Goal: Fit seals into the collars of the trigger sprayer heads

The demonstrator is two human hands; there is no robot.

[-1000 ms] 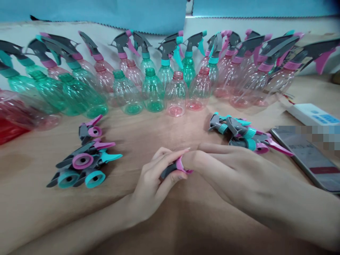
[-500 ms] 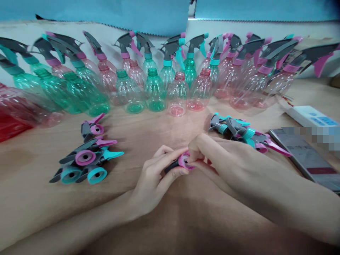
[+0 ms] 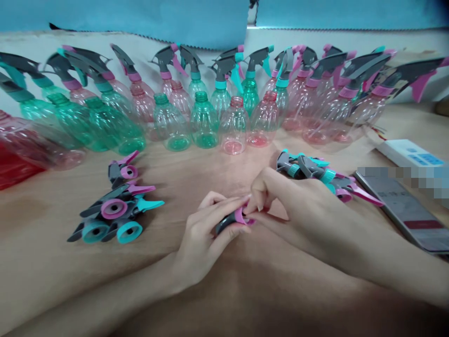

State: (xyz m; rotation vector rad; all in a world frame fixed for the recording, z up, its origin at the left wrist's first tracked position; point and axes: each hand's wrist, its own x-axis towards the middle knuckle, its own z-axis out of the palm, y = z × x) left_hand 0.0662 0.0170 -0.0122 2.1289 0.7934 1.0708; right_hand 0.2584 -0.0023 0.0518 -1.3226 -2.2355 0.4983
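Observation:
My left hand (image 3: 199, 234) is closed around a trigger spray head (image 3: 229, 222), grey with a pink collar, held just above the table with the collar facing right. The fingers of my right hand (image 3: 298, 206) are pinched together at the collar's opening. Whatever lies between those fingertips is too small and hidden to make out. Left of my hands lies a group of loose spray heads (image 3: 114, 209) with pink or teal collars, most openings facing me. Beyond my right hand is another pile of spray heads (image 3: 308, 167), partly covered by the hand.
Along the back stand several clear green bottles (image 3: 204, 119) and pink bottles (image 3: 234, 124), some uncapped, others fitted with spray heads. A phone (image 3: 403, 210) and a white box (image 3: 409, 152) lie at the right. Something red (image 3: 17, 164) sits at the left edge.
My right fingertips have lifted slightly and shifted at the pink collar. The spray head in my left hand has turned a little, showing more of its grey body.

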